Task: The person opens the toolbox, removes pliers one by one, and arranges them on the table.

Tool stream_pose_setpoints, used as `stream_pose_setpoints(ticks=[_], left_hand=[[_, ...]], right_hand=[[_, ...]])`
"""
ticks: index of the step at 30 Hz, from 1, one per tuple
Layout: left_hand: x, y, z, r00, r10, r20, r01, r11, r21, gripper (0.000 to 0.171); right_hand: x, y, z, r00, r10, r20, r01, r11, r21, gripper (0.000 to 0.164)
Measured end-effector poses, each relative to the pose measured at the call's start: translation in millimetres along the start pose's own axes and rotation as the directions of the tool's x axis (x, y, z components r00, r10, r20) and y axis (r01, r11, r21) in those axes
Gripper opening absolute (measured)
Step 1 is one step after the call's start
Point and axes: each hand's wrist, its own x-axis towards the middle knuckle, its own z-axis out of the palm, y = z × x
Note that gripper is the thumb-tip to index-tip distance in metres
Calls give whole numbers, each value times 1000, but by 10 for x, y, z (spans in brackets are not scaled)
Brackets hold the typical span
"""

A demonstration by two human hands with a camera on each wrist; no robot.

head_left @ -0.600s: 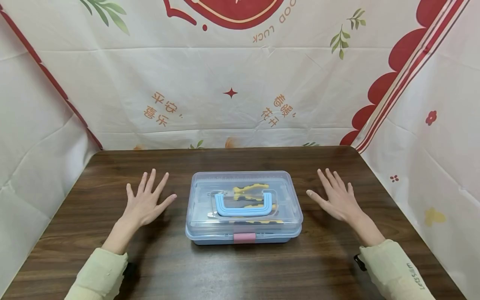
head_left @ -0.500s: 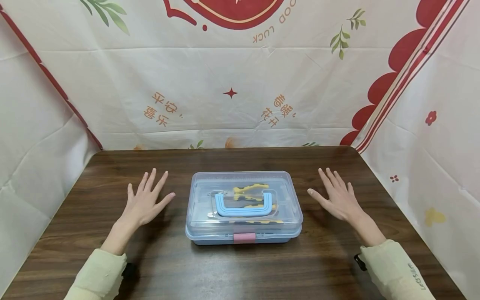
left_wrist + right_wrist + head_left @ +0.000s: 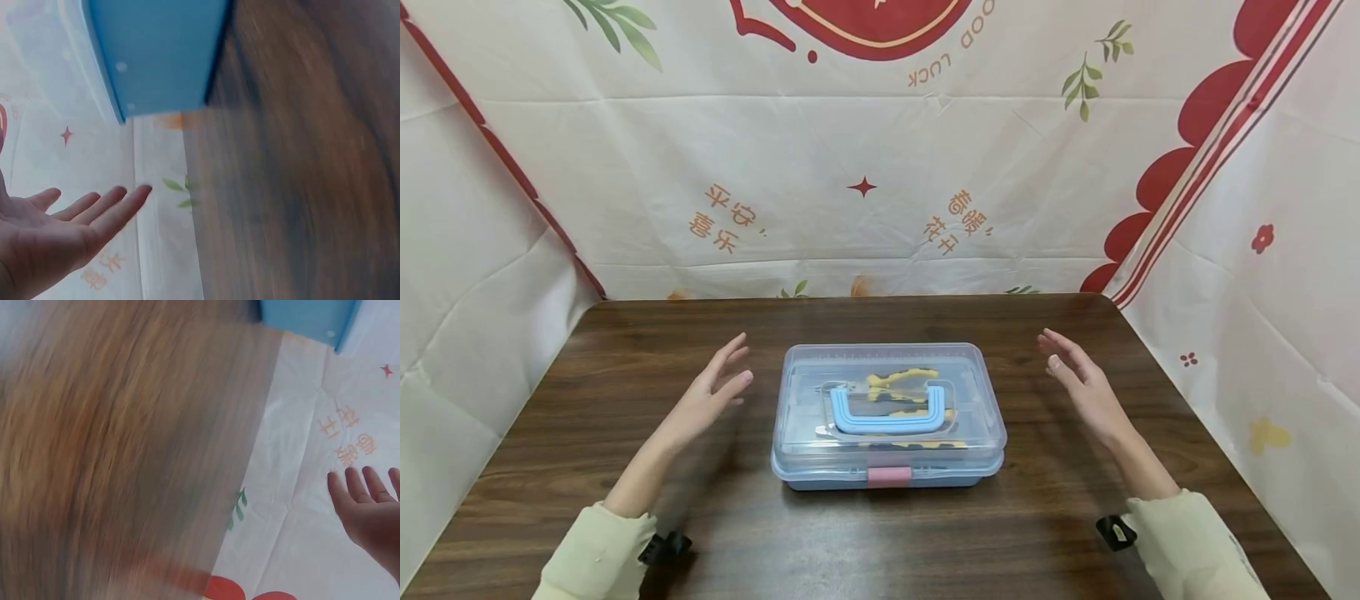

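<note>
Cream-sleeved left hand (image 3: 707,398) and right hand (image 3: 1086,389) are hovering above the worktop (image 3: 850,550), each grip hanging apart, fingers (image 3: 119,212) loosely extended | blue lidded box (image 3: 835,460) is sitting on it between them, closed, pink latch (image 3: 889,476) facing the near edge | yellow-and-black tools (image 3: 902,377) are showing through its lid (image 3: 800,417) | white printed cloth (image 3: 820,142) is hanging behind.

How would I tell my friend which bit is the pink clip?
On the brown table sits a box with a see-through lid. At the middle of the box's near edge, in front of the light-blue handle, is the clip. It's small and pink, while the handle is blue and much bigger.
</note>
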Motion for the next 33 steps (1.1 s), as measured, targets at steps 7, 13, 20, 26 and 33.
stream_pose_setpoints(ticks=[7,13,20,26,33], left_hand=[[-10,90,153,992,-51,119,74,977,-200,59],[-12,130,254,981,-99,165,131,972,-194,63],[-9,98,313,979,-109,172,138,976,-168,68],[-8,89,335,979,-104,173,132,978,-160,67],[-3,79,327,980,-95,177,128,974,-185,64]], right_hand=[[-20,633,-134,975,-218,44,175,874,454,40],[-161,495,-59,937,-338,90,227,783,579,35],[-212,930,4,870,-449,204,248,756,605,39],[-356,-103,346,783,-501,368,214,773,597,35],[-475,-665,678,681,-492,543,81,787,611,31]])
